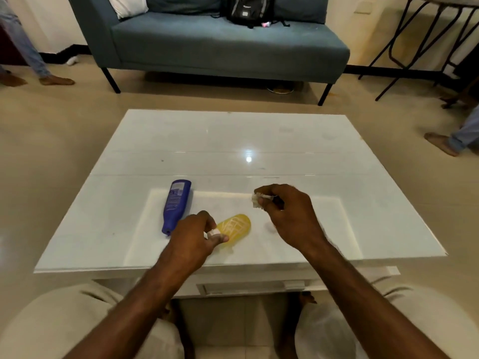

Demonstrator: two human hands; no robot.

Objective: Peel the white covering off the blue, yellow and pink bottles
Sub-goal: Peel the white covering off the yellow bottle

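yellow bottle at the left hand, white scrap in the right

the yellow bottle (236, 226) lies on its side on the white desk (233, 141), near the front edge and between the two hands. its rounded base points away and to the right, and its narrow end sits under the left hand (196, 238). that hand has its fingers curled round the narrow end, where a small white piece (213, 232) shows between fingers and thumb; whether it is cap or covering cannot be told. pale criss-cross lines mark the bottle's yellow body.

the right hand (290, 218) hovers above the desk to the right of the yellow bottle and apart from it. thumb and fingertips are drawn tight together, pinching a crumpled white scrap (256, 200).

the blue bottle (176, 206) lies on its side just left of the left hand, label up, its narrow end toward the person and close beside the left knuckles; contact cannot be told.

beyond the desk stands a grey-blue sofa (220, 45) with a black backpack (248, 9) on it.
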